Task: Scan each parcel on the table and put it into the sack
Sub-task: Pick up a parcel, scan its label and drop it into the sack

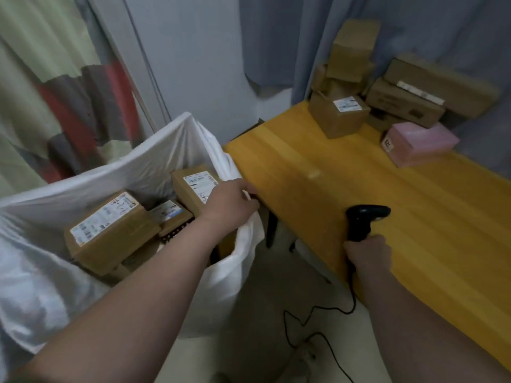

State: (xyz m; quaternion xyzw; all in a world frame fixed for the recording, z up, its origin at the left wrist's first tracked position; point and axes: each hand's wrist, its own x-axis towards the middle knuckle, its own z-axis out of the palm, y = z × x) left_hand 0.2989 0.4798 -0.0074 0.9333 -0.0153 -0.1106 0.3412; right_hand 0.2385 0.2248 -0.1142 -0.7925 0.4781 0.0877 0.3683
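A white sack (154,150) stands open left of the yellow wooden table (345,172) and holds several labelled cardboard parcels (107,230). My left hand (229,203) reaches over the sack's right rim, its fingers curled round the right end of a labelled cardboard parcel (193,186) that leans inside the sack. My right hand (367,255) grips the handle of a black barcode scanner (362,219) over the table's near left edge. Several more cardboard parcels (337,114) and a pink box (420,145) sit at the table's far end.
The scanner's black cable (315,316) trails over the floor between the sack and the table. A grey curtain (414,29) hangs behind the stacked parcels. A patterned cloth (55,92) hangs at the left behind the sack.
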